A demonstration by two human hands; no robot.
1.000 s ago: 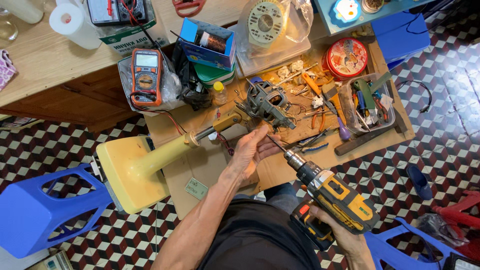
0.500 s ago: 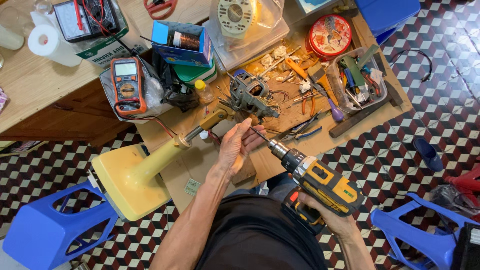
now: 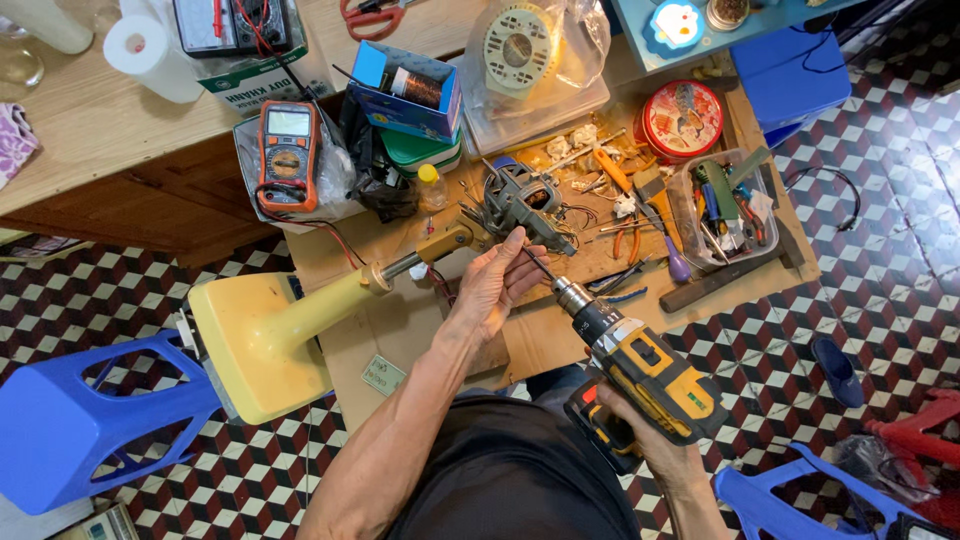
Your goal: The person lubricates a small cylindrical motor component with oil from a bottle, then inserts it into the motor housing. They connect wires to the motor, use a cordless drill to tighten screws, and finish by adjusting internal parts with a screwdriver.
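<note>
My right hand (image 3: 650, 445) grips the handle of a yellow and black cordless drill (image 3: 640, 365), its chuck pointing up and left. My left hand (image 3: 492, 285) pinches the thin bit (image 3: 538, 263) sticking out of the chuck. Just beyond the fingers lies a bare fan motor (image 3: 520, 200) with copper windings and loose wires. It is mounted on the neck of a pale yellow fan stand (image 3: 270, 330), which lies on its side across the low wooden board (image 3: 560, 335).
An orange multimeter (image 3: 288, 155), a blue box (image 3: 408, 90), a red round tin (image 3: 682, 120), a clear tray of hand tools (image 3: 725, 210), pliers and screwdrivers crowd the board. Blue plastic stools stand at left (image 3: 80, 420) and lower right (image 3: 800, 500). A sandal (image 3: 838, 370) lies on the tiled floor.
The drill has come up and leftward, closer to the motor. My left hand has shifted from the motor side onto the drill bit.
</note>
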